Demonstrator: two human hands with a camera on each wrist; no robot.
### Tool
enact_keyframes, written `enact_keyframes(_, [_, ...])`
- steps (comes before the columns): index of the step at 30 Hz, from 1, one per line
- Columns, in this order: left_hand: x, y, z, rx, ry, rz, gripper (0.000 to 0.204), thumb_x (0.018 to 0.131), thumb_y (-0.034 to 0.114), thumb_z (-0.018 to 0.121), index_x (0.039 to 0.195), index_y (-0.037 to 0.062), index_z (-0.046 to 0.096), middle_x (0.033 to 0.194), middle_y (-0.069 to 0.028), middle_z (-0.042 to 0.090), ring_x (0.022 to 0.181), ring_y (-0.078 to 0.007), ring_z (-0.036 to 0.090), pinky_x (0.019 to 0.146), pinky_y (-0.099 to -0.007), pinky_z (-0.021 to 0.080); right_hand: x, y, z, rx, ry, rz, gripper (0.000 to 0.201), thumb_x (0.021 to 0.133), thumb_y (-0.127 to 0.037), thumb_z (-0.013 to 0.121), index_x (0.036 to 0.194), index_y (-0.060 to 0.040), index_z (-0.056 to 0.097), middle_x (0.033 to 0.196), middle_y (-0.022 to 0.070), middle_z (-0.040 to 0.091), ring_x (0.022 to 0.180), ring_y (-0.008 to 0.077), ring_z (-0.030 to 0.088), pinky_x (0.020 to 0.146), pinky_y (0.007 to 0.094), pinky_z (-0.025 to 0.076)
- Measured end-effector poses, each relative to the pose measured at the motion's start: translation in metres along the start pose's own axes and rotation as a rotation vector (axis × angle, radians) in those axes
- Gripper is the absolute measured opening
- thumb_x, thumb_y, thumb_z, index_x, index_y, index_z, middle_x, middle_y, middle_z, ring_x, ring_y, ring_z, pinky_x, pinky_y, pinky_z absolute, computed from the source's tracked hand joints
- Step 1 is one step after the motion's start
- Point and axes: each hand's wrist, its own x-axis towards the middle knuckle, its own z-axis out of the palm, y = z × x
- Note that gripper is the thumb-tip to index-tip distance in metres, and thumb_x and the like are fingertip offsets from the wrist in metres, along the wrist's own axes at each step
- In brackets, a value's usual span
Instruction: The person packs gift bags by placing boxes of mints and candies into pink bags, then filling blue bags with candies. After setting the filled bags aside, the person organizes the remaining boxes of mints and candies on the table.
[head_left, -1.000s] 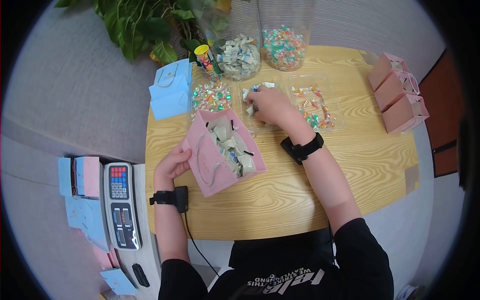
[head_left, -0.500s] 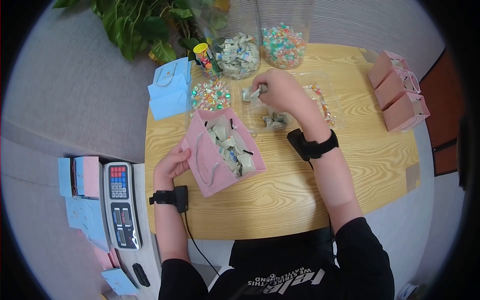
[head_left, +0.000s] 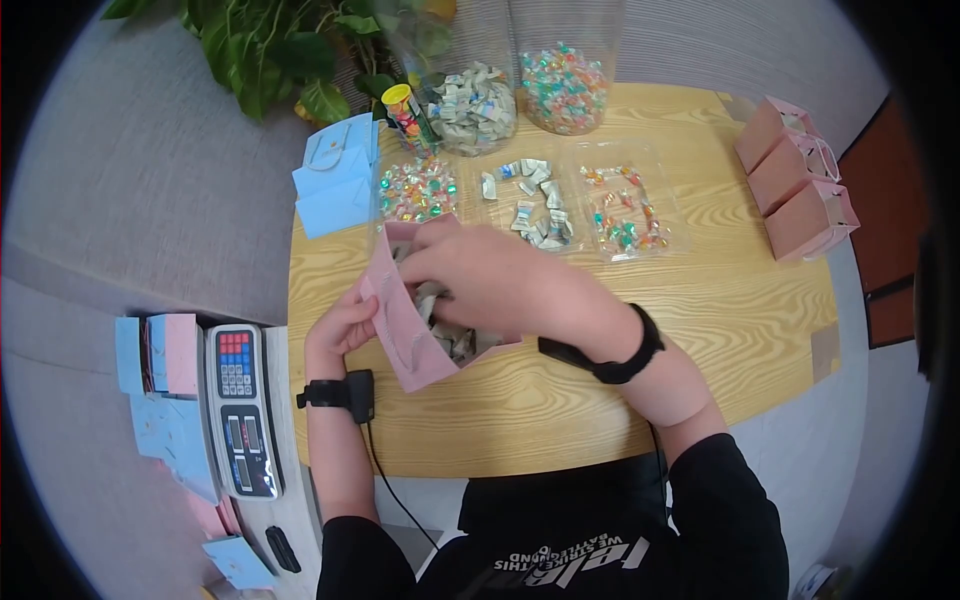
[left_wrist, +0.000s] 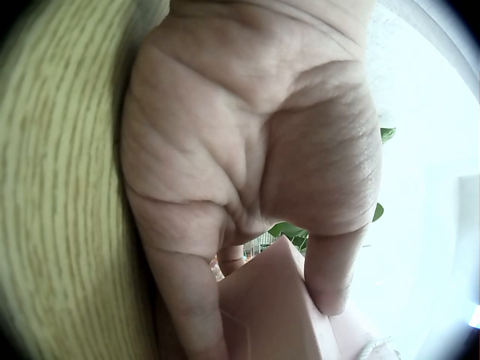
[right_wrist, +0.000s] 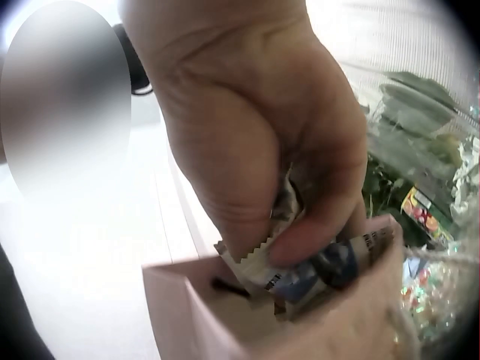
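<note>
My left hand (head_left: 345, 325) holds a tilted pink paper gift bag (head_left: 405, 345) by its side. In the left wrist view the thumb (left_wrist: 330, 274) presses one face while fingers lie along another. White-wrapped candies (head_left: 462, 347) fill the bag. At its mouth, my right hand (head_left: 490, 275) pinches several wrapped candies (right_wrist: 259, 270) between thumb and fingers, seen in the right wrist view; some fingertips are hidden. Beyond the hand, a clear tray (head_left: 503, 207) bears scattered white-wrapped candies (head_left: 545, 222).
Left of that tray lie colourful candies (head_left: 418, 190); a second clear tray (head_left: 665, 188) is on its right. Jars of white candies (head_left: 473, 110) and colourful candies (head_left: 565, 90) stand behind. Blue bags (head_left: 335, 180), pink bags (head_left: 805, 215) and a scale (head_left: 243, 410) stand around.
My right hand lifted candies from the middle tray and brought them down leftward to the pink bag's mouth. The left hand stays on the bag.
</note>
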Motion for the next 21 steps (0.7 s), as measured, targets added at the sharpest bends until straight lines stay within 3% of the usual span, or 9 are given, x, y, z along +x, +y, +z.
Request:
enact_keyframes(2, [0.000, 0.001, -0.001, 0.017, 0.020, 0.024, 0.080, 0.082, 0.030, 0.074, 0.141, -0.0011, 0.030, 0.132, -0.0102, 0.050, 0.117, -0.0214, 0.055, 0.096, -0.0341, 0.049, 0.003, 0.010, 0.023, -0.193, 0.128, -0.095, 0.039, 0.072, -0.005, 0.068, 0.109, -0.0122, 0.065, 0.119, 0.0152, 0.054, 0.101, 0.0305, 0.058, 0.084, 0.0405, 0.050])
enact_keyframes(4, [0.001, 0.000, -0.007, 0.010, -0.018, -0.013, 0.082, 0.082, 0.029, 0.074, 0.142, -0.0009, 0.028, 0.134, -0.0104, 0.048, 0.119, -0.0214, 0.054, 0.096, -0.0340, 0.049, 0.001, 0.008, 0.017, -0.159, -0.003, -0.040, 0.042, 0.074, -0.007, 0.069, 0.115, -0.0126, 0.062, 0.130, 0.0139, 0.048, 0.110, 0.0288, 0.055, 0.087, 0.0410, 0.049])
enact_keyframes(7, [0.000, -0.001, -0.003, -0.023, -0.019, 0.001, 0.088, 0.084, 0.026, 0.073, 0.150, 0.0073, 0.018, 0.139, -0.0077, 0.044, 0.122, -0.0191, 0.051, 0.097, -0.0336, 0.047, -0.008, -0.008, -0.013, -0.078, -0.090, -0.042, 0.036, 0.076, -0.008, 0.068, 0.112, -0.0099, 0.064, 0.127, 0.0119, 0.052, 0.101, 0.0278, 0.060, 0.084, 0.0392, 0.051])
enact_keyframes(10, [0.001, 0.002, 0.001, -0.011, -0.015, -0.009, 0.089, 0.083, 0.026, 0.073, 0.150, 0.0072, 0.016, 0.140, -0.0078, 0.043, 0.123, -0.0193, 0.050, 0.097, -0.0336, 0.047, -0.013, -0.012, -0.038, 0.079, -0.134, 0.041, 0.037, 0.072, -0.008, 0.069, 0.109, -0.0117, 0.068, 0.119, 0.0108, 0.058, 0.098, 0.0311, 0.061, 0.079, 0.0394, 0.052])
enact_keyframes(12, [0.002, 0.002, 0.000, -0.015, -0.021, -0.013, 0.090, 0.084, 0.026, 0.073, 0.150, 0.0072, 0.016, 0.141, -0.0079, 0.043, 0.123, -0.0194, 0.050, 0.097, -0.0336, 0.046, -0.015, -0.004, -0.039, 0.019, 0.078, -0.089, 0.026, 0.073, -0.008, 0.067, 0.099, -0.0081, 0.070, 0.103, 0.0125, 0.065, 0.090, 0.0299, 0.064, 0.073, 0.0377, 0.052])
enact_keyframes(13, [0.002, 0.001, 0.000, -0.014, -0.030, -0.018, 0.090, 0.084, 0.026, 0.073, 0.150, 0.0071, 0.015, 0.141, -0.0080, 0.043, 0.123, -0.0195, 0.050, 0.097, -0.0337, 0.046, -0.015, -0.005, -0.038, 0.019, 0.075, -0.089, 0.026, 0.073, -0.008, 0.067, 0.099, -0.0081, 0.070, 0.103, 0.0125, 0.065, 0.090, 0.0299, 0.064, 0.073, 0.0377, 0.052])
enact_keyframes(15, [0.002, 0.002, 0.000, -0.016, -0.028, -0.020, 0.089, 0.084, 0.026, 0.072, 0.150, 0.0073, 0.015, 0.141, -0.0081, 0.043, 0.123, -0.0198, 0.050, 0.097, -0.0340, 0.046, -0.014, -0.009, -0.038, -0.098, -0.092, 0.103, 0.017, 0.074, -0.006, 0.064, 0.090, -0.0065, 0.069, 0.086, 0.0121, 0.068, 0.085, 0.0311, 0.065, 0.069, 0.0387, 0.051])
enact_keyframes(18, [0.002, 0.000, -0.002, -0.016, -0.029, -0.021, 0.089, 0.084, 0.026, 0.072, 0.150, 0.0077, 0.015, 0.141, -0.0082, 0.043, 0.123, -0.0201, 0.050, 0.097, -0.0348, 0.046, -0.005, 0.005, 0.002, -0.141, -0.282, 0.141, 0.017, 0.075, -0.006, 0.067, 0.092, -0.0023, 0.067, 0.089, 0.0163, 0.065, 0.082, 0.0322, 0.065, 0.071, 0.0387, 0.052])
enact_keyframes(21, [0.003, -0.002, -0.009, -0.008, -0.046, -0.016, 0.088, 0.085, 0.026, 0.072, 0.150, 0.0079, 0.016, 0.140, -0.0082, 0.043, 0.123, -0.0203, 0.050, 0.097, -0.0358, 0.047, -0.002, 0.006, 0.012, -0.121, -0.280, 0.100, 0.018, 0.074, -0.005, 0.068, 0.092, -0.0022, 0.067, 0.089, 0.0164, 0.065, 0.084, 0.0338, 0.063, 0.072, 0.0395, 0.051])
